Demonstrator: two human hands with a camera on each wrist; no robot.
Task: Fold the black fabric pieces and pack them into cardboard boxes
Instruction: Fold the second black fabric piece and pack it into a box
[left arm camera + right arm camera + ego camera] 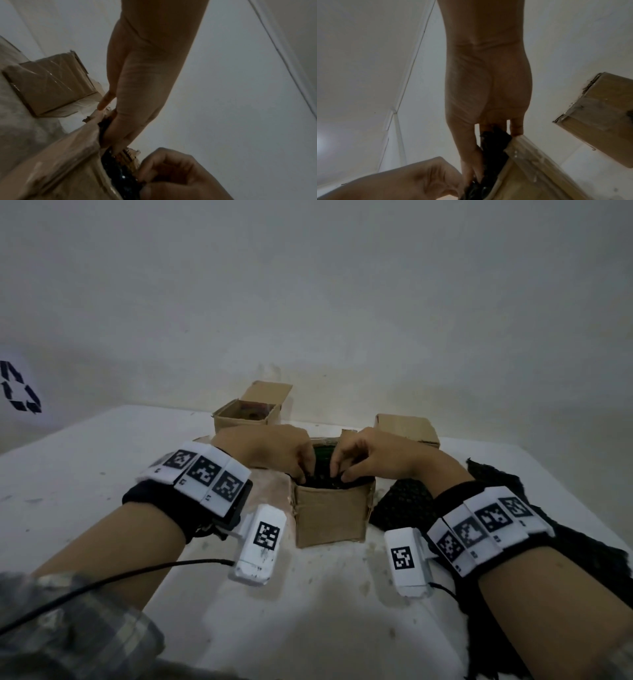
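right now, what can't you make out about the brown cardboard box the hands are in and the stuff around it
- Head view: how the black mesh fabric lies inside the near brown cardboard box; left hand and right hand cover it.
- Head view: contents of the open far-left cardboard box; too small and dim.
- Head view: extent of the loose black fabric pile; the right forearm and frame edge cut it off.

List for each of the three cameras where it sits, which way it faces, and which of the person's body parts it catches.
Head: on the head, looking forward and down at the open brown cardboard box; both forearms, left hand, right hand.
Left wrist: under the wrist, along the left hand's fingers into the box.
Right wrist: likewise, along the right hand's fingers.
All share the black fabric piece in that box.
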